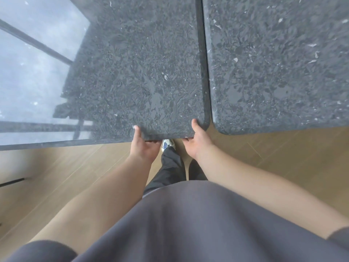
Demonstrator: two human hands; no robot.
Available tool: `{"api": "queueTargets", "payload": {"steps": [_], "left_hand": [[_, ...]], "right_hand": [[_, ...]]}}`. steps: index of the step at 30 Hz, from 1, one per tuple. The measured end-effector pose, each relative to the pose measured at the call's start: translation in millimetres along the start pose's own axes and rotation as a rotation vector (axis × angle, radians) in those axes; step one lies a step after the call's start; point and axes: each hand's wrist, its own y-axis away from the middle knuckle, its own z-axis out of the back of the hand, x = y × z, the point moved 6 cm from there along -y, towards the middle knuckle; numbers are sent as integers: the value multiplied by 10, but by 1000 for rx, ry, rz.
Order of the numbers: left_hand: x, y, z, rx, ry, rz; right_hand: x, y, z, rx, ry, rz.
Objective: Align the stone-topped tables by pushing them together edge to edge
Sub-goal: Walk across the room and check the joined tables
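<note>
Two dark speckled stone-topped tables fill the upper view. The left table (136, 69) and the right table (273, 63) stand side by side, their long edges nearly touching with a thin dark seam between them. Both my hands grip the left table's near edge close to its rounded right corner. My left hand (144, 146) has its thumb on top and its fingers under the slab. My right hand (198, 142) holds the same edge the same way, just left of the corner. The near edge of the right table lies about level with the left one's.
Light wooden floor (273, 159) runs below the table edges. My shoe (168, 143) and dark trouser legs stand under the near edge. The left table's surface reflects a bright window with dark bars at the far left.
</note>
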Motion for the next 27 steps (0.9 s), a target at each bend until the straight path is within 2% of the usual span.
{"api": "queueTargets", "payload": {"steps": [13, 21, 27], "left_hand": [[-24, -24, -18, -58, -59, 0], [-23, -1, -50, -191, -173, -28], [-7, 7, -38, -237, -115, -34]], "right_hand": [[47, -78, 38, -36, 115, 5], [85, -35, 33, -35, 149, -19], [103, -63, 75, -33, 187, -35]]}}
